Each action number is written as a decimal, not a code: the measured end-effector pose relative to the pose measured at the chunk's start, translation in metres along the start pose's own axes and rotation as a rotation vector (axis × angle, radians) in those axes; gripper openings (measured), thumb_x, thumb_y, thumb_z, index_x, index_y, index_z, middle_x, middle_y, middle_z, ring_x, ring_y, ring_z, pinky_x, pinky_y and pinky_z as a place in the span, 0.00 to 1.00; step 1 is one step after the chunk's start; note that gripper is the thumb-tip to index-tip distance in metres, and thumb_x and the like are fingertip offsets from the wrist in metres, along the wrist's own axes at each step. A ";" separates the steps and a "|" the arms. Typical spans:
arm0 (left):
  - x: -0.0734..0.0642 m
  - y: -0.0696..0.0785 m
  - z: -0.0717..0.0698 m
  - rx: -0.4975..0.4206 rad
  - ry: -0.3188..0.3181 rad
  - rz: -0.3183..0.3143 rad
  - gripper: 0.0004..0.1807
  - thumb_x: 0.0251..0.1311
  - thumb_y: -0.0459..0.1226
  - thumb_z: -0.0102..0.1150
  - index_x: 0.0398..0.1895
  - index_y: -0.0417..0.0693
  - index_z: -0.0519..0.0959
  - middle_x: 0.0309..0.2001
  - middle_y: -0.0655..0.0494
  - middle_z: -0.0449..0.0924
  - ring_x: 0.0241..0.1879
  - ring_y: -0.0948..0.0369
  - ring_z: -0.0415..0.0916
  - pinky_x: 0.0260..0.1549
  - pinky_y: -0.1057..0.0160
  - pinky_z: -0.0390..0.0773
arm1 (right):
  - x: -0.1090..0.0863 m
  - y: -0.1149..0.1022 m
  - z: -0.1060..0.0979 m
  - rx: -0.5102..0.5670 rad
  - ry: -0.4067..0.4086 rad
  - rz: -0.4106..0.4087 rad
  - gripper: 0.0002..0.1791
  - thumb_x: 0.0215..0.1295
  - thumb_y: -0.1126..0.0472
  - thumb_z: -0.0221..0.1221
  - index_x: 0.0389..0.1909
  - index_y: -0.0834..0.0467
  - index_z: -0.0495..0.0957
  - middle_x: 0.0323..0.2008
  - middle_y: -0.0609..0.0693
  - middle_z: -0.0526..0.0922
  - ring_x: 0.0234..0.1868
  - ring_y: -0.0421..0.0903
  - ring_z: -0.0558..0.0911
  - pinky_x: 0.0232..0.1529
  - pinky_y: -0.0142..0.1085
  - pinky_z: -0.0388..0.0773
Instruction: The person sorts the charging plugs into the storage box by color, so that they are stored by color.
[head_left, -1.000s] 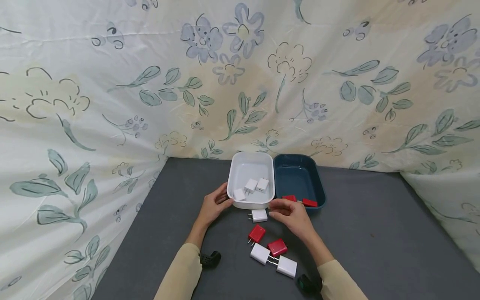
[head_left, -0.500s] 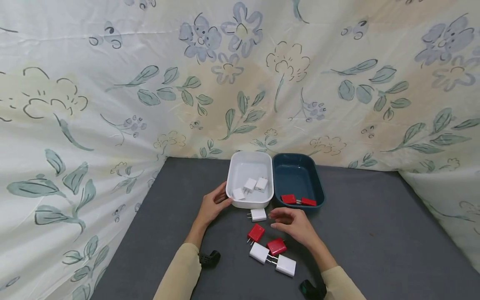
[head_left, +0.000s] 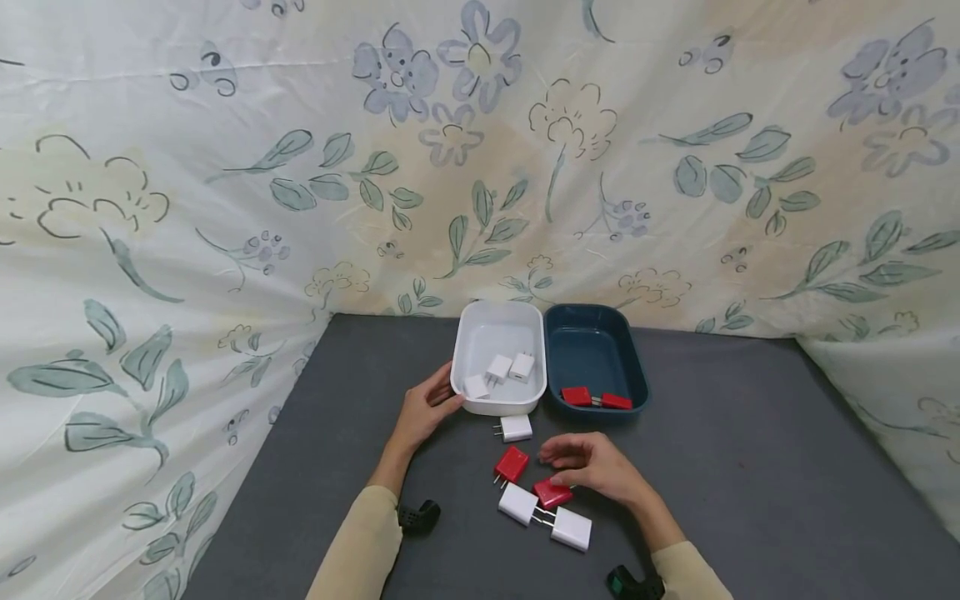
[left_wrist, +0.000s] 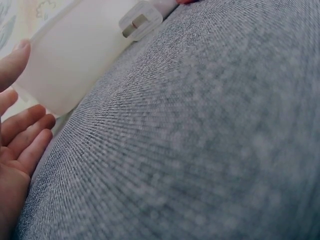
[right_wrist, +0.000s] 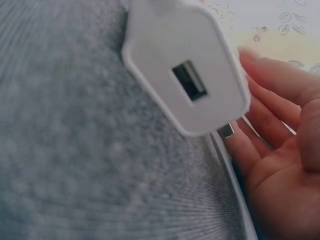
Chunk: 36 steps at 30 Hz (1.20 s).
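My left hand rests against the left side of a white tray, its fingers relaxed; in the left wrist view the fingers are beside the tray wall. Several white plug chargers lie in the tray. With loosely bent fingers and nothing held, my right hand hovers at a red plug charger, thumb over its upper edge; contact cannot be told. Nearby lie another red charger and two white chargers. One white charger looms close in the right wrist view.
A dark blue tray stands right of the white one, with red chargers inside. Another white charger lies just in front of the white tray. The grey tabletop meets a floral cloth behind.
My right hand has moved from the front edge of the trays back toward the red charger nearest it. My left hand has stayed at the white tray.
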<state>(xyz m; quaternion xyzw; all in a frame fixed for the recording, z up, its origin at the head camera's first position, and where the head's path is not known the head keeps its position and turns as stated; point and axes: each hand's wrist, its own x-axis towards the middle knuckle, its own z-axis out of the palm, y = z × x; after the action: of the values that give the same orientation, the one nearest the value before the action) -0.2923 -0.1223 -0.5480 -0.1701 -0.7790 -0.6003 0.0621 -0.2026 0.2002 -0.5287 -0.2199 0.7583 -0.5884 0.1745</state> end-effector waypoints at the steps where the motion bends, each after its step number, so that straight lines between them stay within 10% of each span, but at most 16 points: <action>1: 0.000 0.001 0.000 -0.008 -0.007 0.007 0.36 0.51 0.40 0.67 0.65 0.50 0.65 0.59 0.45 0.72 0.57 0.52 0.73 0.54 0.55 0.74 | 0.000 0.001 0.000 0.003 -0.010 -0.001 0.25 0.52 0.66 0.66 0.53 0.66 0.73 0.48 0.61 0.80 0.49 0.56 0.80 0.50 0.37 0.78; 10: -0.004 0.029 -0.006 -0.044 -0.056 -0.002 0.36 0.53 0.36 0.65 0.65 0.39 0.63 0.60 0.37 0.69 0.58 0.46 0.70 0.56 0.47 0.71 | -0.004 0.006 -0.006 0.027 -0.060 -0.026 0.27 0.51 0.67 0.66 0.54 0.68 0.72 0.50 0.63 0.79 0.51 0.58 0.79 0.52 0.37 0.77; 36: -0.004 0.028 -0.006 -0.083 -0.064 0.038 0.36 0.53 0.35 0.64 0.65 0.37 0.62 0.58 0.33 0.69 0.58 0.43 0.69 0.55 0.44 0.70 | -0.010 0.008 -0.011 0.073 -0.190 0.018 0.29 0.47 0.71 0.66 0.54 0.67 0.72 0.52 0.65 0.76 0.52 0.54 0.78 0.51 0.33 0.78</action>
<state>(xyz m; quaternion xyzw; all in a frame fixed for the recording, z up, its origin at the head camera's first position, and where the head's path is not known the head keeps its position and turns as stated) -0.2793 -0.1223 -0.5220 -0.2065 -0.7518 -0.6249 0.0413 -0.2006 0.2162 -0.5340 -0.2615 0.7183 -0.5905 0.2587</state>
